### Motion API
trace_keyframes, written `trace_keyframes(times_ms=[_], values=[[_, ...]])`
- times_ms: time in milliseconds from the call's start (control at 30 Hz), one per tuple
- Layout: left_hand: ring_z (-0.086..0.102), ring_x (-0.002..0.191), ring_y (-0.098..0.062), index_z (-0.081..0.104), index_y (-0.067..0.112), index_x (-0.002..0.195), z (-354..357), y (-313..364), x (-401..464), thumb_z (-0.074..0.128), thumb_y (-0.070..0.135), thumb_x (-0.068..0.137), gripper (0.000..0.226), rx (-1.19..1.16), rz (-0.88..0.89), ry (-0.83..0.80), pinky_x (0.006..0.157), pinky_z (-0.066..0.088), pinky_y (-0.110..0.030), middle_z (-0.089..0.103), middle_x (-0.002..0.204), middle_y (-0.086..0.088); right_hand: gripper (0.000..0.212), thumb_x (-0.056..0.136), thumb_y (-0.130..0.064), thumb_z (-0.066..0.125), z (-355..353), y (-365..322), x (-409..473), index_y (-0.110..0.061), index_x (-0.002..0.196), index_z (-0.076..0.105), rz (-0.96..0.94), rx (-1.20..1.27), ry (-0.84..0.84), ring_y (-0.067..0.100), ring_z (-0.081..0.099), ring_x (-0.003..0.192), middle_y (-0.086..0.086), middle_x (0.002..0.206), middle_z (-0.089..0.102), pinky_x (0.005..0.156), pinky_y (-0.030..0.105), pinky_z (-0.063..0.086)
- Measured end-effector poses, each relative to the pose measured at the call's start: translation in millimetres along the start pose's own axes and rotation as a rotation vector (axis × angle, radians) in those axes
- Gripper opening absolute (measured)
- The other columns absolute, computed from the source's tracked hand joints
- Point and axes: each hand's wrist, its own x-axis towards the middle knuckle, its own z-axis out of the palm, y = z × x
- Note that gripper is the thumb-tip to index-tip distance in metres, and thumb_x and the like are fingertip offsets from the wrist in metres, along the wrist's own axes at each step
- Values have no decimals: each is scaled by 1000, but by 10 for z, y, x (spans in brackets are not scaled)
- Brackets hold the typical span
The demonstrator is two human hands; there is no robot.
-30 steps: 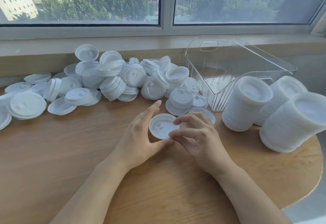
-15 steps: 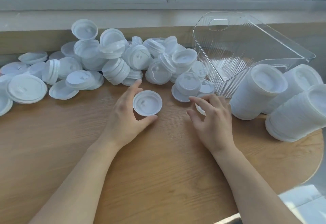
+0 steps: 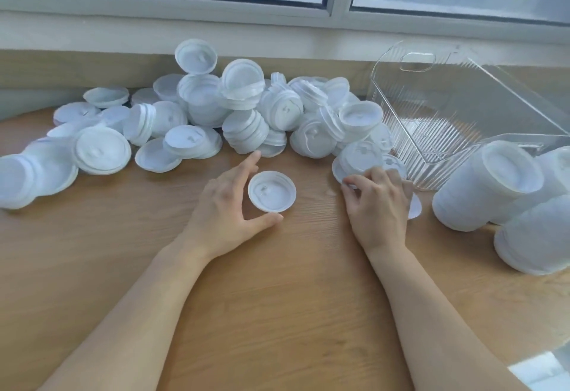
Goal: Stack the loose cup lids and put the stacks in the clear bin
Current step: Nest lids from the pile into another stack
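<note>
A heap of loose white cup lids (image 3: 243, 113) lies along the back of the wooden table. My left hand (image 3: 225, 205) holds one white lid (image 3: 272, 191) between thumb and fingers, just in front of the heap. My right hand (image 3: 379, 205) is curled over the lids beside the clear bin (image 3: 401, 131), thumb and forefinger pinching the rim of a flat lid (image 3: 339, 171). Another flat lid (image 3: 415, 208) lies partly hidden under that hand. The bin stands at the back right, and I cannot tell what is inside it.
Three tall stacks of lids (image 3: 487, 187) lie tipped on their sides at the right, close to the table's curved edge (image 3: 524, 350). A window sill (image 3: 277, 36) runs behind the heap. Bare wood lies in front of my hands.
My right hand let go of the lid held between both hands and moved right to the lids by the bin. My left hand carried that lid leftward. The view tilted down.
</note>
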Motion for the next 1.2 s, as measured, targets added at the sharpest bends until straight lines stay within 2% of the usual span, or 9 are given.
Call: trace_keyframes(times_ms=[100,267,567,767,867,933,1067,1200], values=[[52,130,-13,24,27,165,46,16,42,86,58,76,113,23,27,0,108,29,-29,58,145,9,3,91,-25,80,0,-95,-25,-22,90,81,-29,19,29,26,56,90,-4,84,62,85,43,36],[53,129,-9,26,26,164,-36,-86,11,88,50,76,110,-92,-43,73,115,38,-40,61,138,12,2,92,-26,81,20,-219,-58,-24,91,80,-190,162,30,24,56,85,-7,81,60,82,38,38],[51,131,-4,24,33,164,-293,-296,-116,94,45,71,116,-107,-185,121,116,37,-32,58,140,18,4,94,-23,78,253,-631,93,-20,93,80,-363,406,52,22,54,78,-6,82,61,72,46,48],[51,132,1,25,34,163,-302,-261,-80,95,43,70,117,-131,-209,119,117,40,-40,58,139,26,5,96,-25,77,334,-845,142,-23,97,82,-476,505,17,21,53,76,-7,83,62,70,45,46],[49,134,1,23,38,163,-306,-271,-77,95,45,70,118,-140,-214,106,118,39,-39,57,139,29,4,95,-24,78,305,-881,109,-24,97,81,-500,544,-36,20,52,76,-8,84,62,69,46,44],[48,135,0,23,39,163,-298,-271,-77,95,48,69,119,-116,-215,102,119,37,-38,58,141,24,5,95,-24,77,289,-921,96,-26,97,81,-513,552,-73,19,52,77,-10,85,62,70,43,42],[38,122,15,24,35,164,-272,-247,-31,94,49,68,120,-65,-204,93,112,32,-27,54,143,22,7,93,-23,79,304,-940,92,-28,96,81,-522,564,-114,17,51,77,-11,84,60,70,38,38],[47,134,4,23,35,164,-261,-271,-1,90,56,67,120,-84,-206,64,118,36,-37,59,142,22,8,92,-24,80,337,-915,83,-31,95,81,-511,569,-137,16,50,78,-14,84,59,71,37,38]])
